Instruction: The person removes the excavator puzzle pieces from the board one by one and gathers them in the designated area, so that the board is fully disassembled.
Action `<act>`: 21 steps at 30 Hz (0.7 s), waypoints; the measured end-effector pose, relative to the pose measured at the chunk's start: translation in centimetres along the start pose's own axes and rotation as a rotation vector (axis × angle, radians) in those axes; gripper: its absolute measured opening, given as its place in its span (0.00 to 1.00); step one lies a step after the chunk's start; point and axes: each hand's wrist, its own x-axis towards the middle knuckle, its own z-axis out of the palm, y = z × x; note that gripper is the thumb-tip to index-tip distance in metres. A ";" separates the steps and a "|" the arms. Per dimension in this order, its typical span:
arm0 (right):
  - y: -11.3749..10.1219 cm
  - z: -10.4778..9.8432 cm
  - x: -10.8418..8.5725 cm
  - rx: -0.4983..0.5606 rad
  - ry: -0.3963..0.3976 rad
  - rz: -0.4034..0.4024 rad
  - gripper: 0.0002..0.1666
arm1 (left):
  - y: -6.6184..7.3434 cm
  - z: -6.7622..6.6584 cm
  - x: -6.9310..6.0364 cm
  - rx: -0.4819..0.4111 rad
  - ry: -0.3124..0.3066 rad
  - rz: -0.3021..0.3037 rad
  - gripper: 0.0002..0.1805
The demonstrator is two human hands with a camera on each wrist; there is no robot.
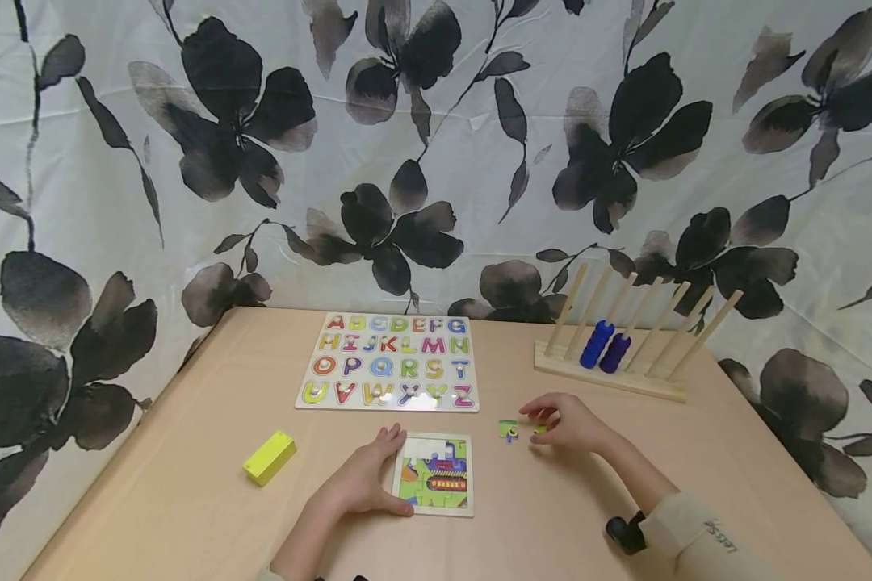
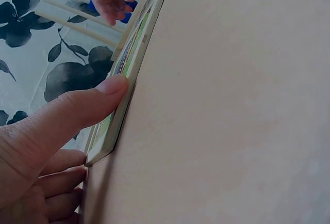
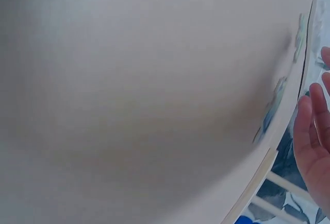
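Note:
A square framed puzzle (image 1: 436, 484) with a picture of a vehicle lies near the front of the table. My left hand (image 1: 356, 480) grips its left side, thumb at the lower corner and fingers by the upper one; the left wrist view has the thumb (image 2: 90, 103) on the frame's edge (image 2: 131, 74). My right hand (image 1: 570, 424) hovers over loose pieces, fingers slightly bent. One piece (image 1: 509, 432) lies left of the fingertips, another (image 1: 540, 430) is partly under them. The right wrist view shows two pieces (image 3: 270, 112) (image 3: 299, 37) on the table beside the hand (image 3: 314, 136), with nothing between the visible fingers.
An alphabet board (image 1: 388, 363) lies behind the puzzle. A wooden peg rack (image 1: 610, 379) with blue and purple beads stands at the back right. To the left is a yellow block (image 1: 270, 458). Floral cloth (image 1: 480, 161) hangs behind the table.

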 end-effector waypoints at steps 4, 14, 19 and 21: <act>-0.6 0.3 0.2 0.026 -0.009 -0.005 0.23 | 0.0 0.1 0.0 0.004 0.001 -0.002 0.57; -2.8 1.3 0.9 0.085 -0.040 -0.024 0.23 | 0.1 0.0 0.0 0.004 0.004 0.001 0.57; -3.6 2.3 1.3 0.082 -0.046 -0.028 0.22 | 0.1 0.0 0.0 0.009 0.006 0.007 0.56; -4.0 2.7 1.6 0.083 -0.050 -0.024 0.22 | 0.1 0.0 0.0 0.008 0.006 0.003 0.56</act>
